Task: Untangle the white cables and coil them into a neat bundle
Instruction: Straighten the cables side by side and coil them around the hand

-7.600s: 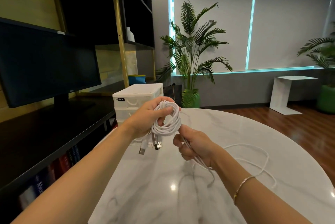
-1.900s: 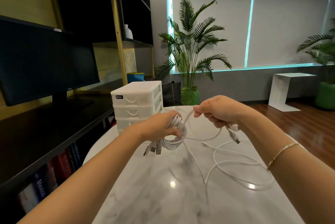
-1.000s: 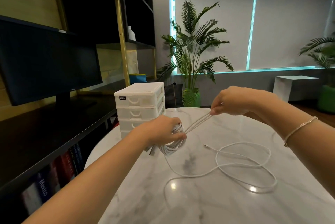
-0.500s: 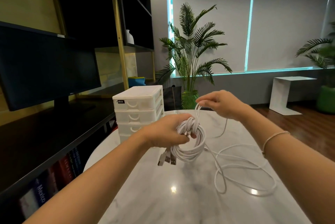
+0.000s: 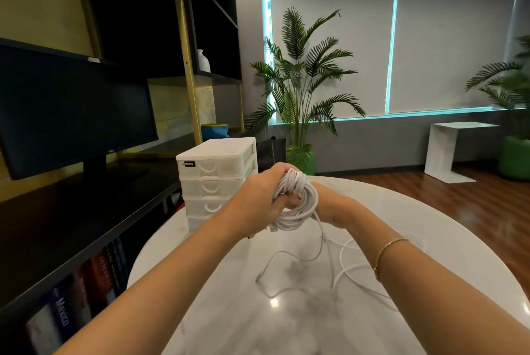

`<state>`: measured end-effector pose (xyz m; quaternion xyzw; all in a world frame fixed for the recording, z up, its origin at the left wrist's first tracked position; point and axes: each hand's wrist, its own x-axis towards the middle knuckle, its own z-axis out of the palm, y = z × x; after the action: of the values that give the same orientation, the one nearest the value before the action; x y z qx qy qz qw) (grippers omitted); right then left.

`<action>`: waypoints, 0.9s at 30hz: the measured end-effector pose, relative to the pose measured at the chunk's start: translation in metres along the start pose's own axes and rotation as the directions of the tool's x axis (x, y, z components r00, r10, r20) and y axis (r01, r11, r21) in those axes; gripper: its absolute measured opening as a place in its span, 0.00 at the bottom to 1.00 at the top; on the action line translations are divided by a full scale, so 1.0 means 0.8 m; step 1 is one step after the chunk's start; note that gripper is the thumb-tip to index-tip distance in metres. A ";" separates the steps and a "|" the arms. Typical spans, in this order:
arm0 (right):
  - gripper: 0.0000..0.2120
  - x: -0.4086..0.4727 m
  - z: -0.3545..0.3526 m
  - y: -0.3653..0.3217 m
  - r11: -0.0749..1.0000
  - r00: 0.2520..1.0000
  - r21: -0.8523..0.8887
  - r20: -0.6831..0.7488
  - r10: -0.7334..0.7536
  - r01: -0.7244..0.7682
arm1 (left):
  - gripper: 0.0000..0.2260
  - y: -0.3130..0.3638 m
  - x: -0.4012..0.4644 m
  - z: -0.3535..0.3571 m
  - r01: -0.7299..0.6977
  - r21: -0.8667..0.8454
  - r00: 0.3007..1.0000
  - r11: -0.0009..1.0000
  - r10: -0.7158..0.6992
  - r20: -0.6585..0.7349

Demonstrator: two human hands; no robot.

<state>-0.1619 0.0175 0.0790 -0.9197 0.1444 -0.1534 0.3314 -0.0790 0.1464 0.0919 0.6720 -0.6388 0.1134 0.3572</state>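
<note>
A coil of white cables [image 5: 301, 205] hangs above the round marble table [image 5: 430, 211]. My left hand [image 5: 258, 196] grips the coil from the left, fingers through its loops. My right hand [image 5: 324, 199] is pressed against the coil's right side, mostly hidden behind it, holding the strand that runs off the coil. Loose white cable [image 5: 338, 265] trails from the coil down onto the tabletop in slack loops, with one free plug end [image 5: 259, 278] lying on the marble. Connector ends dangle just under my left hand.
A white plastic drawer unit [image 5: 215, 179] stands at the table's far left edge, close to my left hand. A black shelf with a monitor [image 5: 71, 113] runs along the left. A palm plant [image 5: 298, 90] and a white side table [image 5: 450, 151] stand beyond.
My right hand has come down from above the coil to its right side, laying another turn of cable on it. Less loose cable lies on the table than one second ago.
</note>
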 end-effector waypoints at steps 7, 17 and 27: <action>0.09 -0.006 0.001 -0.008 0.990 0.990 0.132 0.129 -0.061 0.044 | 0.16 -0.003 -0.002 0.002 0.089 -0.098 0.996 0.991 -0.087 0.022; 0.06 -0.016 -0.004 0.000 0.999 0.741 0.032 -0.672 0.016 0.007 | 0.13 -0.030 0.010 0.013 0.445 -0.221 0.890 0.868 -0.455 0.005; 0.11 -0.021 0.043 -0.009 0.927 0.901 -0.230 -0.390 0.190 -0.295 | 0.07 -0.025 0.004 0.052 0.558 -0.452 0.800 0.696 -0.597 0.069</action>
<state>-0.1626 0.0485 0.0555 -0.8881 0.3376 -0.2543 0.1805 -0.0725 0.1168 0.0572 0.7312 -0.3881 -0.1277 0.5462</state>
